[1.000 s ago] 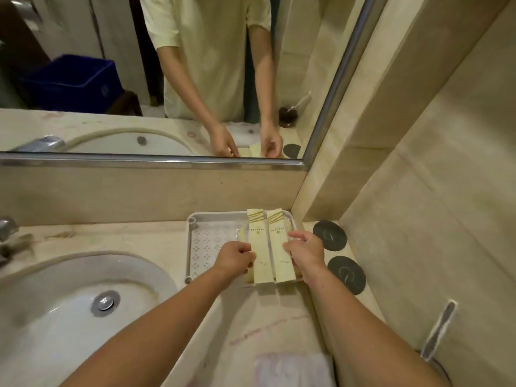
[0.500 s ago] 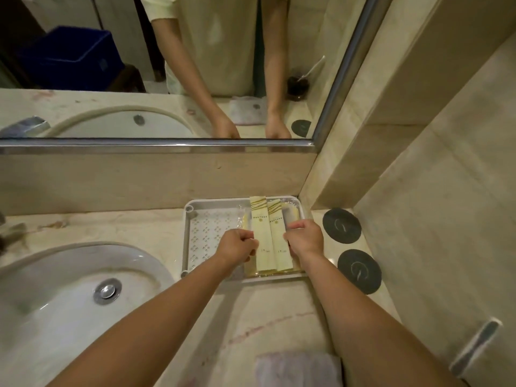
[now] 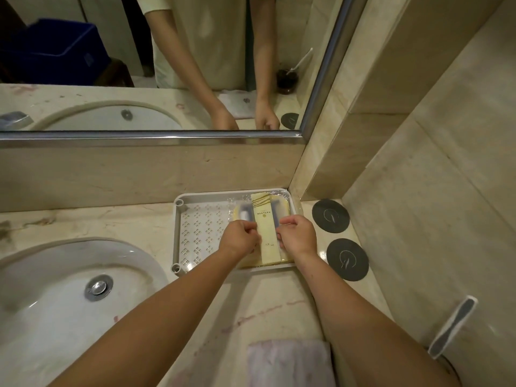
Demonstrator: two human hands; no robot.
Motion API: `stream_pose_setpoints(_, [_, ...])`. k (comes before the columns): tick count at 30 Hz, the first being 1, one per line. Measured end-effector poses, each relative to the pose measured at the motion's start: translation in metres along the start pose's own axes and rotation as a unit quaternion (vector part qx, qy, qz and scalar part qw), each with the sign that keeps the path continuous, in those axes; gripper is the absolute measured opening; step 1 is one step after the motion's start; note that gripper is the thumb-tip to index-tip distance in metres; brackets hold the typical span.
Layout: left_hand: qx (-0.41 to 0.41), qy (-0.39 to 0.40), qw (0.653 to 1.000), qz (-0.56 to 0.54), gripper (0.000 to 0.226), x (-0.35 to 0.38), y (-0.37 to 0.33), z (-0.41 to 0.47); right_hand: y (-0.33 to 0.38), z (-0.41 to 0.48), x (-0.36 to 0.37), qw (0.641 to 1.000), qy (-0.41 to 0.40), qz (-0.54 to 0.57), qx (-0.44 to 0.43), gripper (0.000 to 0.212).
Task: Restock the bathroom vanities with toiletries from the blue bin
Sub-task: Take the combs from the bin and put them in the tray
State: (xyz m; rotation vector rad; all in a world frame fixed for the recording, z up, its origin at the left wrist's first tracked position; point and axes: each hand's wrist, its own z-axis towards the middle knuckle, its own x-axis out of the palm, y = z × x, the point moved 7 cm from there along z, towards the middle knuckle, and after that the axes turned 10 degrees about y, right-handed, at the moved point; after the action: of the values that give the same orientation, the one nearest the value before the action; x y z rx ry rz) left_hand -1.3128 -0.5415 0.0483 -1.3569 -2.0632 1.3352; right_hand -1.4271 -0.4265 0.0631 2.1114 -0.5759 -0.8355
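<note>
The mirror point(image 3: 167, 65) fills the wall well beyond the fingertips, and only in its reflection does the blue bin point(image 3: 53, 51) show, behind the person and far from either hand. Below it the marble vanity countertop point(image 3: 117, 222) runs under both forearms, with the white sink basin point(image 3: 55, 275) off to the left of the left hand's knuckles. A folded pale towel point(image 3: 287, 361) lies on the counter back between the elbows. The white perforated tray point(image 3: 195, 227) sits directly under the fingers, its bare patterned floor stretching away left of the left hand. Two dark round coasters point(image 3: 330, 215) point(image 3: 347, 259) lie just right of the right hand, outside the tray. The left hand point(image 3: 238, 238) and right hand point(image 3: 297, 236) face each other over the tray's right half, both with fingers curled tight. Between them lies the pale yellow toiletry packet point(image 3: 266, 233), lengthwise and pointing away towards the mirror; each hand's fingertips pinch one of its long edges, left on left, right on right. It rests on clear-wrapped items point(image 3: 243, 213) under it, too blurred to name.
</note>
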Motion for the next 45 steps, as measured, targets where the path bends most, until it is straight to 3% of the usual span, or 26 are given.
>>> stream_pose_setpoints(8, [0.017,-0.010,1.000,0.015,0.026,-0.012,0.006,-0.020,0.006,-0.021,0.003,1.000,0.012,-0.016,-0.022,0.019])
stream_pose_setpoints(19, [0.070,-0.040,0.985,0.150,0.027,-0.052,0.016,-0.082,0.033,-0.081,0.051,0.972,0.068,-0.187,-0.125,0.038])
stream_pose_setpoints(27, [0.046,-0.116,0.969,0.213,0.037,-0.128,0.052,-0.158,0.060,-0.136,0.133,0.918,0.144,-0.317,-0.191,0.049])
stream_pose_setpoints(34, [0.004,-0.193,0.952,0.236,0.048,-0.201,0.106,-0.254,0.075,-0.212,0.226,0.843,0.217,-0.413,-0.268,0.058])
stream_pose_setpoints(45, [-0.086,-0.298,0.924,0.222,0.058,-0.283,0.209,-0.428,0.072,-0.360,0.361,0.743,0.296,-0.469,-0.375,0.059])
